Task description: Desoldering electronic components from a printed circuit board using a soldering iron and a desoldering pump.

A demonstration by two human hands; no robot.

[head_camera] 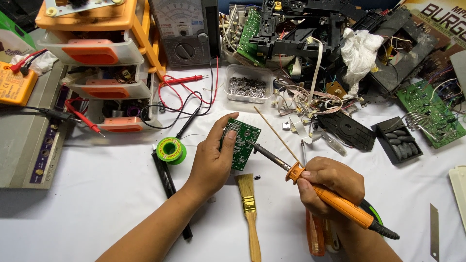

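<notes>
My left hand [211, 160] holds a small green circuit board [241, 143] tilted up off the white table, thumb on its face. My right hand [330, 187] grips an orange-handled soldering iron [335, 200], and its dark metal tip [259, 149] touches the board's right edge. A thin wooden stick [276, 135] also runs up from my right hand toward the upper left. A green spool of solder wire [171, 150] lies just left of my left hand. A small wooden brush [249, 208] lies between my forearms.
An orange and white drawer unit [104, 58] and an analog multimeter [184, 31] with red and black probe leads stand at the back left. A clear tub of small parts [247, 85], dismantled electronics, a larger green board [432, 111] and a blade [433, 230] lie around.
</notes>
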